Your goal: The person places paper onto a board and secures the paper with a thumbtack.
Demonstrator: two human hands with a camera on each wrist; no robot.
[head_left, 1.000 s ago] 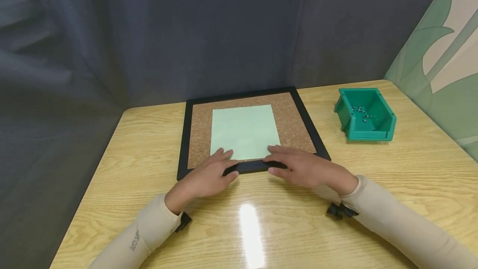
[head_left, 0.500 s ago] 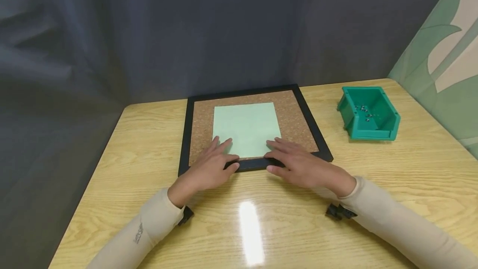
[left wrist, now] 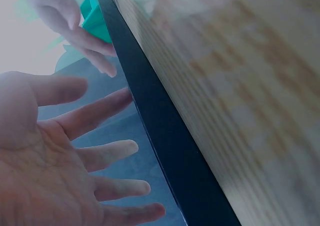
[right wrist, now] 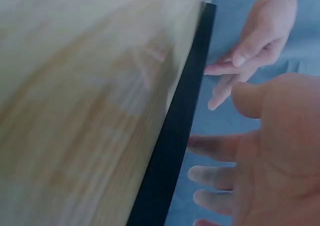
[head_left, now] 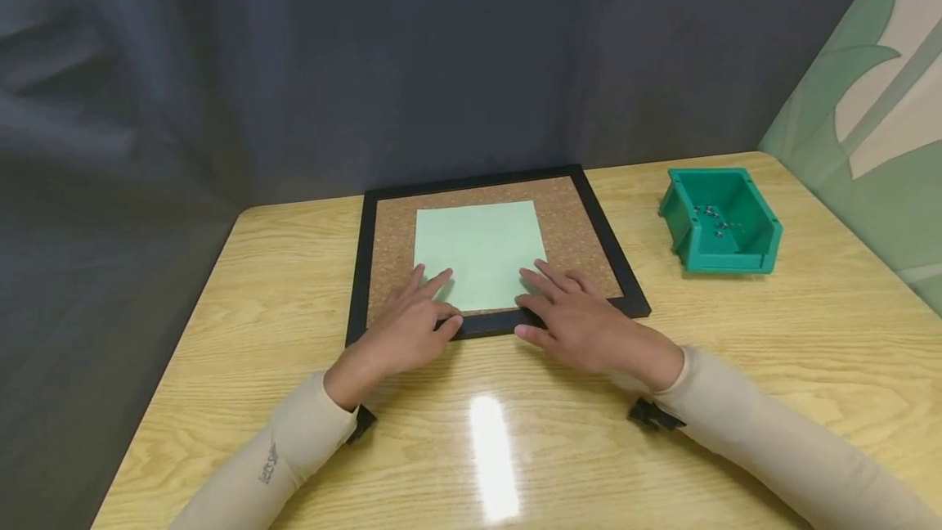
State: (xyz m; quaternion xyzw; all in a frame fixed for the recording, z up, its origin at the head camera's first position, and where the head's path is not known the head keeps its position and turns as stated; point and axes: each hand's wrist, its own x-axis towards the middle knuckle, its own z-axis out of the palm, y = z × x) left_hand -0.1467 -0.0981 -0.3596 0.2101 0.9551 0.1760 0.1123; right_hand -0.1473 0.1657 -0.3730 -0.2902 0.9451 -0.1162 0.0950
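Note:
A pale green sheet of paper point(head_left: 482, 248) lies on a cork board point(head_left: 397, 227) with a black frame point(head_left: 605, 223). My left hand point(head_left: 408, 330) is spread over the board's near left part, fingers extended by the paper's lower left corner. On the other side, my right hand point(head_left: 589, 325) has its fingers spread over the paper's lower right corner. Both wrist views show palms facing down, with the index fingertip at the black frame edge point(left wrist: 150, 100) and the other fingers loosely straight. Neither hand grips anything. Whether the other fingertips press on the paper cannot be told.
A green plastic bin point(head_left: 732, 263) stands at the back right of the wooden table point(head_left: 294, 268), with several tiny items point(head_left: 710, 212) inside, too small to identify. Dark cloth point(head_left: 419, 56) hangs behind the board, and a leaf-patterned surface point(head_left: 883, 145) rises on the right.
Both hands have moved slightly forward over the board, the fingers reaching farther up and spreading more. The paper keeps its place on the cork. The head view has shifted slightly.

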